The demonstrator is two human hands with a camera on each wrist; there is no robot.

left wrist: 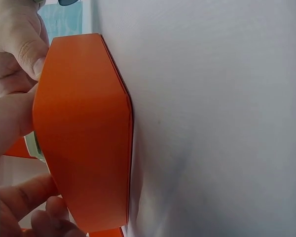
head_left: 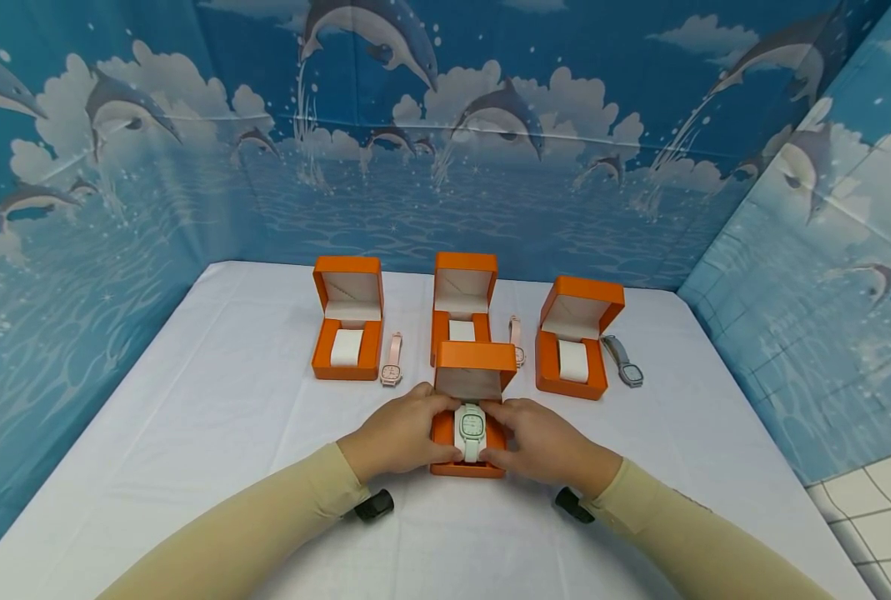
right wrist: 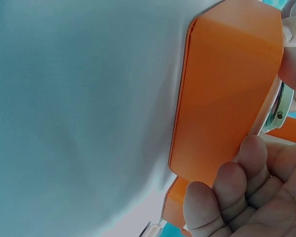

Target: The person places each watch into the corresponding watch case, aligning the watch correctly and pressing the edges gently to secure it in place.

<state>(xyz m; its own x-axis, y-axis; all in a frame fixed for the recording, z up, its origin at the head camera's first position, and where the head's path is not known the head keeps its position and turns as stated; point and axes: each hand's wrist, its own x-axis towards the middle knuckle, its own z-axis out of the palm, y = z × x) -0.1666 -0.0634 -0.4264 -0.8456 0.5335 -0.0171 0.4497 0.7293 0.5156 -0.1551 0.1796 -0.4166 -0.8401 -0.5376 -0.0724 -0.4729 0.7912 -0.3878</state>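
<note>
An orange watch box (head_left: 466, 471) stands on the white tablecloth with its lid raised toward the back. In it lies a pale green wristwatch (head_left: 473, 427), its square face up, wrapped on a white cushion. From the left, my left hand (head_left: 406, 429) holds the cushioned watch, thumb at the near end and forefinger at the far end. My right hand (head_left: 541, 437) mirrors that grip from the right. Both wrist views show the box's orange side walls (left wrist: 89, 133); in the right one the watch case (right wrist: 281, 106) peeks above the rim, beside loosely curled fingers (right wrist: 230, 182).
Behind stand three open orange boxes with bare white cushions: left box (head_left: 325, 371), middle box (head_left: 466, 264), partly covered by the front lid, and right box (head_left: 571, 388). Beside them lie a pink watch (head_left: 391, 372), another pink watch (head_left: 516, 332) and a grey watch (head_left: 628, 372). A dolphin-print curtain (head_left: 445, 208) borders the table.
</note>
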